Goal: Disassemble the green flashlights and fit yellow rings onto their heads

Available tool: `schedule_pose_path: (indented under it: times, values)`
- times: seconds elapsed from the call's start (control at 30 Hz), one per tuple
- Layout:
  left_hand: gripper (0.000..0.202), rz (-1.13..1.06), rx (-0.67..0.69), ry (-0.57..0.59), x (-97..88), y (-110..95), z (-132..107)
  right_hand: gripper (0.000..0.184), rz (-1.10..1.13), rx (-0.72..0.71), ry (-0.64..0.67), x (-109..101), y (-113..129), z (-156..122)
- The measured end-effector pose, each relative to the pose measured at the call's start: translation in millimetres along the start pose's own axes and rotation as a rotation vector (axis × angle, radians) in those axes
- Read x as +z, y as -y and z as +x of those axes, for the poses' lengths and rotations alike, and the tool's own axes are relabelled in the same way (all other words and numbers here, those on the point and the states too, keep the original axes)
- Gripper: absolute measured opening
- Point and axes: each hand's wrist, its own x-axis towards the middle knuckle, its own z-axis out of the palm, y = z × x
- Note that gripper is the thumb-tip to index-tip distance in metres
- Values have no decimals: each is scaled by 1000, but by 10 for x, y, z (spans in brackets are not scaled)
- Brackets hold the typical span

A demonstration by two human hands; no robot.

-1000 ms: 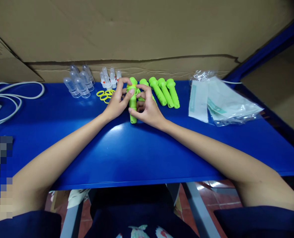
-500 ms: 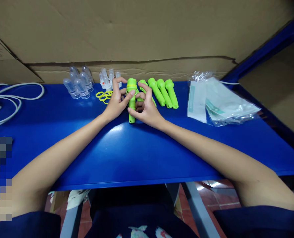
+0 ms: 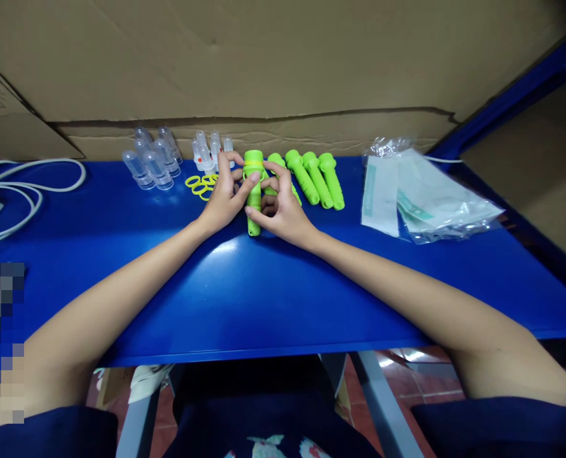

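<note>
From where I stand, the fingers of both hands are closed around one green tube [image 3: 254,202], over the table's far half, a little left of its middle. The left hand [image 3: 224,196] pinches it just under the wide head, thumb across the front, near a yellow band [image 3: 253,163] circling it. The right hand [image 3: 287,208] grips it from the other side, thumb lower on the narrow body. The head points to the far edge; whether the tube touches the table [image 3: 245,299], I can't tell.

Just beside the left hand lie loose yellow rings [image 3: 200,185], with small clear-topped pieces [image 3: 205,154] behind them and larger clear cylinders [image 3: 150,166] further left along the far edge. Beyond the right hand, more green tubes [image 3: 313,178] lie side by side; plastic bags [image 3: 430,200] sit toward the far right corner.
</note>
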Motion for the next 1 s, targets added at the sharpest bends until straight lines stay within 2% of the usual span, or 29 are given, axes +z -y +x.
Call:
schedule_pose_path:
  times: [0.77, 1.0]
  values:
    - [52, 31, -8, -14, -5, -2, -2, 92, 1, -15, 9, -3, -9, -8]
    - [56, -30, -40, -13, 14, 16, -15, 92, 9, -14, -16, -17, -7, -5]
